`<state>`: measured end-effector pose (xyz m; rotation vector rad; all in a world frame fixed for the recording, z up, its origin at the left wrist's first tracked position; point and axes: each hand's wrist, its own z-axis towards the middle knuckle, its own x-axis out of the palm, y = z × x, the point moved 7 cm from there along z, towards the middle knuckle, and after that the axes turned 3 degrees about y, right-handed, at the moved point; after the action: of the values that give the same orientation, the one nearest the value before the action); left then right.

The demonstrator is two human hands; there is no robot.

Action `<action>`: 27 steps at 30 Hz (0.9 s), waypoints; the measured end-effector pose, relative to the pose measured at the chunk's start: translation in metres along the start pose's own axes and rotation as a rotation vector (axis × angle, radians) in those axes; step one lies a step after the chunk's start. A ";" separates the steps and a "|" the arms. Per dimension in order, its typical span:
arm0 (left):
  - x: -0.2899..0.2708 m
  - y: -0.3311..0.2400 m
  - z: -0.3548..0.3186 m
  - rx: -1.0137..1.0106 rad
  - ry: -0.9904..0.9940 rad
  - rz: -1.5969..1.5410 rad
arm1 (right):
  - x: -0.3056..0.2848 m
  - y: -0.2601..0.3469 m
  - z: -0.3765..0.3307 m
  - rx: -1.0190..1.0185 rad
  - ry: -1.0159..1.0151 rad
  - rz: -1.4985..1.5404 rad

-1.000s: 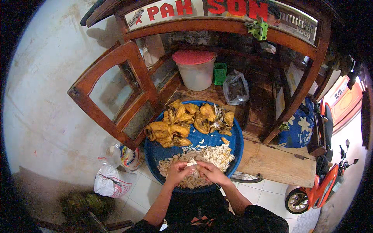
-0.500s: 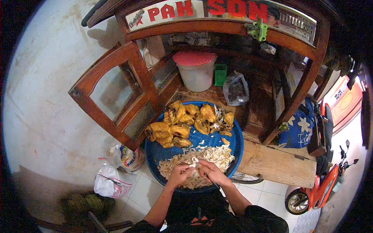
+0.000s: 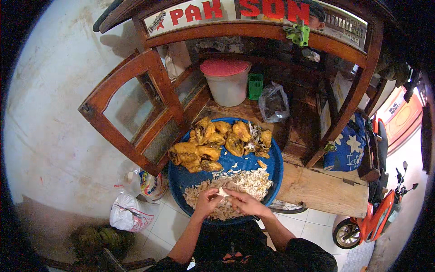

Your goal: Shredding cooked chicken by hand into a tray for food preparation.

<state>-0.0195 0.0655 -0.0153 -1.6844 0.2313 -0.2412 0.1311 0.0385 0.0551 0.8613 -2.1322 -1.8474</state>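
A pale piece of chicken meat (image 3: 222, 192) is pinched between my two hands, above the near half of a round blue tray (image 3: 277, 181). My left hand (image 3: 207, 202) is closed on its left side. From the right, my right hand (image 3: 246, 202) grips the same piece, fingers bent towards the left hand. Below them spreads a wide heap of shredded chicken (image 3: 253, 182), browner on the left and whiter on the right. Yellow cooked chicken pieces (image 3: 185, 155) lie along the tray's far side.
The tray stands against a wooden food cart with an open glazed door (image 3: 136, 109). Inside are a white bucket (image 3: 228, 88) with a red lid, a green basket (image 3: 255, 86) and a clear plastic bag (image 3: 273, 103). A plank (image 3: 326, 190) juts out right; a red motorbike (image 3: 374, 220) stands beyond.
My hands have drawn slightly closer together around the piece of chicken, the right one shifting a little left. The view has tilted slightly.
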 end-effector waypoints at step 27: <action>-0.005 0.001 0.002 -0.095 -0.088 -0.145 | -0.008 -0.010 0.012 -0.076 -0.109 0.134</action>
<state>-0.0235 0.0687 -0.0171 -1.8043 0.0553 -0.2670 0.1342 0.0522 0.0452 0.5990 -2.1095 -1.9334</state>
